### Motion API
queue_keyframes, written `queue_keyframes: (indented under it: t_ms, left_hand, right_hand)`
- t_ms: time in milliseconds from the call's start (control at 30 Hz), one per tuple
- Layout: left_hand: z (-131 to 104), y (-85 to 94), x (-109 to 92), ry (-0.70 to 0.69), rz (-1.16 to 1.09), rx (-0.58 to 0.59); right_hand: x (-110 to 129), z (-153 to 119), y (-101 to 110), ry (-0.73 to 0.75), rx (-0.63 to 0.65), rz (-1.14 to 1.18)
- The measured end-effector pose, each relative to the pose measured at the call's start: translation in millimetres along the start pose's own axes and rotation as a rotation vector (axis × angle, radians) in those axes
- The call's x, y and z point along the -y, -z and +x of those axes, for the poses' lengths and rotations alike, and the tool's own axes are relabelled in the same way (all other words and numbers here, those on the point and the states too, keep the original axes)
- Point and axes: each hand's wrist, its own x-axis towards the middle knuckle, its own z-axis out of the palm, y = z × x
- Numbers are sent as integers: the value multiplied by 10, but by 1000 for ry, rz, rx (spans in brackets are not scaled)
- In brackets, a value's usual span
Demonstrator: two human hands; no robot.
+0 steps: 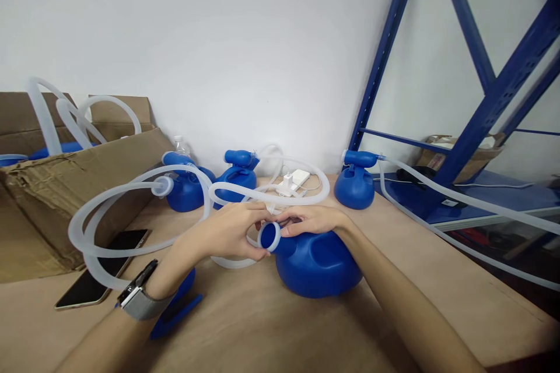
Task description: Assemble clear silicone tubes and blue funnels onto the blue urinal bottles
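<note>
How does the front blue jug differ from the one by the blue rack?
The left hand and right hand touch the front jug; neither touches the rack jug. The front jug's pale-rimmed mouth faces the camera; the rack jug's neck points left. The front jug looks bigger, being nearer than the rack jug. Both are blue and rounded.

1 camera, worn on the head, looks from above the near side of the table (236, 332), forward and down across it. The left hand (238, 230) and right hand (314, 220) show fairly near, over the table; the wall (262, 46) closes the view behind it.
</note>
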Motion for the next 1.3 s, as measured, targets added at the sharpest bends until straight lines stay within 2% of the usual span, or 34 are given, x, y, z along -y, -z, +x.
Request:
queue_keyframes:
  t_ms: [167,367,667,833,1033,1200,1300]
  left_hand:
    - [2,0,-11,-12,32,1]
    - [2,-4,-8,-15,73,0]
    - [10,-10,-19,-9,145,5]
    - [6,-7,-17,-15,163,8]
    - [7,-14,-18,-28,150,-11]
    - [6,1,-38,-19,149,-1]
    - [5,-1,-36,-25,151,-4]
  right_hand:
    - [-7,-4,14,-5,-74,-41]
    - [-8,7,9,16,-61,19]
    - [-47,22,-64,-88,-184,168]
    - [-7,4,-82,-87,-220,152]
    - [42,-28,-87,-75,-192,162]
    - [18,-29,-86,-40,-246,49]
    - [12,-23,-100,-30,-278,82]
